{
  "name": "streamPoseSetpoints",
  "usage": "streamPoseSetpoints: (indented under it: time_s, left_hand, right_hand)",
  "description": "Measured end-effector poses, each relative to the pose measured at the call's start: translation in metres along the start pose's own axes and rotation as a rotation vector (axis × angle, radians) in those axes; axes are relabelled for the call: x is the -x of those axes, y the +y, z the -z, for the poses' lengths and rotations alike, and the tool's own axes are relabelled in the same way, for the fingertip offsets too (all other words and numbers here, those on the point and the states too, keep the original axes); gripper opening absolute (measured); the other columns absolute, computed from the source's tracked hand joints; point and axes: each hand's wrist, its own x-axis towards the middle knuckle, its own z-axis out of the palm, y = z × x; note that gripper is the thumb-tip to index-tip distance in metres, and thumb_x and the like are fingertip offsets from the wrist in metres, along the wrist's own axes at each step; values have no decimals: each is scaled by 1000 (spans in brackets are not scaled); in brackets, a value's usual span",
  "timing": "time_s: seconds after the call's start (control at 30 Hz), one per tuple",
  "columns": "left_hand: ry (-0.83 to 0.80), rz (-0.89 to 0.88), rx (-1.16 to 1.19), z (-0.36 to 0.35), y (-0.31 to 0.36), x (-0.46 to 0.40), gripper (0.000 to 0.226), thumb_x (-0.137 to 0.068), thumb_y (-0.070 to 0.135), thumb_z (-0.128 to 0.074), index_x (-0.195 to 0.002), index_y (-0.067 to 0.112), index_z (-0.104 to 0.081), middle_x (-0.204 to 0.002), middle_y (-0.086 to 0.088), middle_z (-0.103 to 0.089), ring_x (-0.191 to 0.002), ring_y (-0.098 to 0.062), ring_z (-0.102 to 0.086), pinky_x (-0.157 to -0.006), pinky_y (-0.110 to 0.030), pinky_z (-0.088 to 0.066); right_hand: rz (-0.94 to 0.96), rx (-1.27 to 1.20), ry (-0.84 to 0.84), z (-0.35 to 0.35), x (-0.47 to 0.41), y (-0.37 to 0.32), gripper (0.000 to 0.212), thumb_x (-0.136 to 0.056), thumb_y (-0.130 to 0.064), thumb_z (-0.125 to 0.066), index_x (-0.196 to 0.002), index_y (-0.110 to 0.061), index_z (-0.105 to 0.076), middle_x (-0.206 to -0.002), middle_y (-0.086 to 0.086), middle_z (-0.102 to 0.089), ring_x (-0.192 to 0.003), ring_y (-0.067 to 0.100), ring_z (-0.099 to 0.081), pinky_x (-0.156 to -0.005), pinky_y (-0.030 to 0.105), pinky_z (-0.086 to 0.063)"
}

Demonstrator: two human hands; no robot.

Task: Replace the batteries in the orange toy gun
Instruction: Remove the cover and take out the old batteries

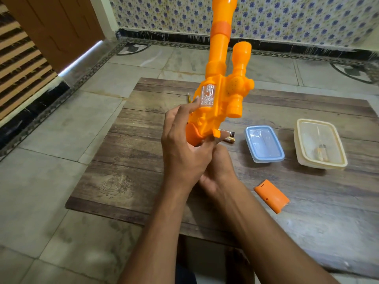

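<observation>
The orange toy gun (217,95) stands upright above the wooden board (133,160), barrel pointing up and away. My left hand (182,144) grips its body and handle from the left. My right hand (217,171) sits just under and behind the left, its fingertips curled against the bottom of the handle; the left hand hides what they hold. Two batteries (229,136) lie on the board just right of the handle. The orange battery cover (271,196) lies loose on the board to the lower right.
A blue lidded box (264,144) and a cream lidded box (320,143) with a small item inside stand at the right of the board. A thin yellow tool tip (188,97) shows behind the gun. Tiled floor surrounds the board.
</observation>
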Motion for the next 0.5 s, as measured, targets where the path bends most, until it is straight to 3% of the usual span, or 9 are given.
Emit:
streamPoseSetpoints:
  time_s: [0.07,0.13,0.17,0.2,0.27,0.4,0.5]
  left_hand:
    - [4,7,18,1,-1,0,70,-67,28,-96,-127,11,-66,-121,-7,-63,-103,-12,-60,-87,-14,-47]
    - [7,21,66,1,-4,-1,71,-69,35,-94,-128,10,-64,-123,-7,-64,-108,-19,-64,-90,-29,-54]
    - [14,26,91,1,-7,-2,72,-70,41,-92,-129,10,-64,-124,-6,-65,-108,-23,-65,-89,-39,-56]
    - [29,30,112,1,-9,-2,73,-72,47,-89,-130,10,-63,-124,-5,-66,-106,-27,-66,-86,-46,-55]
    - [61,42,148,2,-12,-3,72,-75,51,-86,-130,12,-61,-122,-4,-66,-104,-30,-67,-83,-51,-55]
    - [98,118,246,5,-10,-4,63,-80,39,-86,-130,11,-60,-121,-5,-67,-102,-19,-68,-82,-40,-58]
    - [148,220,380,6,-9,-7,54,-86,29,-82,-131,10,-58,-105,-2,-70,-87,-9,-66,-75,-27,-53]
  right_hand:
    - [-10,14,38,-2,3,-3,28,-90,-10,-49,-103,-1,-72,-110,19,-73,-111,31,-69,-108,41,-52]
    - [-31,52,50,-1,4,-6,37,-99,-3,-38,-88,1,-73,-86,17,-76,-82,23,-76,-82,31,-63]
    - [-30,91,73,0,5,-7,36,-97,3,-36,-93,4,-72,-89,20,-77,-86,25,-77,-84,33,-63]
    - [-20,137,87,-1,7,-7,36,-94,9,-36,-105,7,-70,-104,25,-76,-101,31,-75,-96,39,-60]
    - [34,232,126,-1,7,-8,45,-87,20,-34,-117,10,-65,-123,30,-69,-114,38,-69,-107,45,-53]
    - [184,395,225,1,13,-15,27,-92,23,-47,-113,17,-64,-103,30,-68,-85,28,-72,-86,34,-62]
    - [352,577,272,2,17,-20,9,-94,14,-61,-96,11,-69,-84,20,-73,-81,27,-77,-87,34,-62]
